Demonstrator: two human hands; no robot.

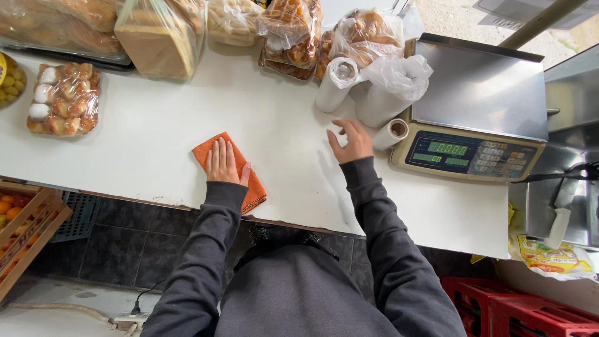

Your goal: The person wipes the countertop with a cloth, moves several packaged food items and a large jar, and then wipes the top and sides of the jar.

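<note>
Close to the camera are two arms in dark grey sleeves [374,249], reaching out over a white flat counter [156,137].

The left hand [221,161] lies flat and open, fingers together, pressing down on a folded orange cloth [253,187]. The cloth sits near the front edge of the counter, and one corner hangs a little over the edge. The hand does not grab the cloth; it only rests on top.

The right hand [350,142] is open too, fingers spread a bit. It holds nothing. Its fingertips are just beside a small roll of thin plastic bags [392,133], and I cannot tell if they touch it. Just in front of this hand there is a faint streak on the counter [334,181], maybe a wet mark.

It looks like wiping is going on. The part of the counter around the cloth looks clean. The far side, with all the things on it, looks not yet wiped.

Farther away stand two bigger white rolls of plastic bags [362,87]. To the right is a grey metal weighing scale with a green screen [480,106].

At the back edge are clear bags of bread and rolls [293,34], and on the left a clear pack of little round pastries [64,98].
</note>
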